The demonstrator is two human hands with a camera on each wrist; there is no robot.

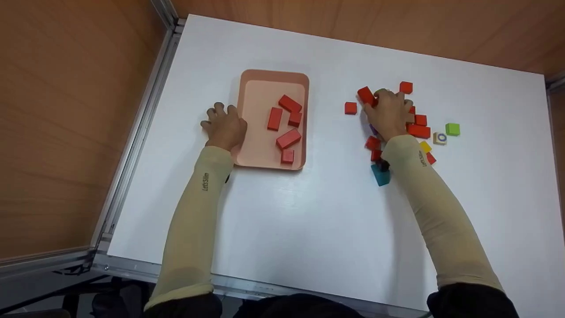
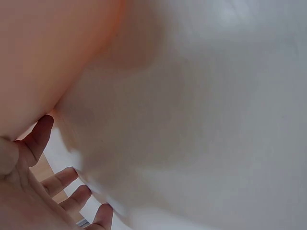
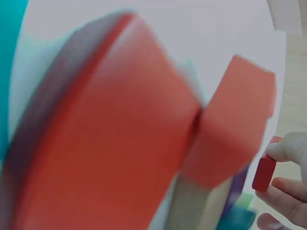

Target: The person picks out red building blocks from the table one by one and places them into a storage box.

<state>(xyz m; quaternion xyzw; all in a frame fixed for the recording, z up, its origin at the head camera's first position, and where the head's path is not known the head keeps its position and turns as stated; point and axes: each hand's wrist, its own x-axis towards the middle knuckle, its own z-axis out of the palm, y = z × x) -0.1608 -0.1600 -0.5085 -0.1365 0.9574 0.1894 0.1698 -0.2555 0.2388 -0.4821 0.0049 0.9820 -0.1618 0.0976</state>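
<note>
My left hand (image 1: pixel 226 130) rests at the left side of a pink tray (image 1: pixel 306 88), its fingers spread on the table. In the left wrist view, the thumb (image 2: pixel 41 136) lies against the tray's outer wall. Several red blocks (image 1: pixel 274 119) lie in the right half of the tray. Over a loose group of blocks, my right hand (image 1: pixel 390 115) pinches a red block (image 3: pixel 264 173) between thumb and fingers. The hand and sleeve hide part of the group. Two other red blocks (image 3: pixel 230 124) loom large and blurred close to the right wrist camera.
Around the right hand lie red blocks (image 1: pixel 418 130), a teal block (image 1: pixel 380 175), a green cube (image 1: pixel 452 129), a yellow block (image 1: pixel 424 146) and a wooden cube with a blue ring (image 1: pixel 440 138). One red cube (image 1: pixel 350 108) sits between tray and group. Wooden panels (image 1: pixel 79 110) border the white table.
</note>
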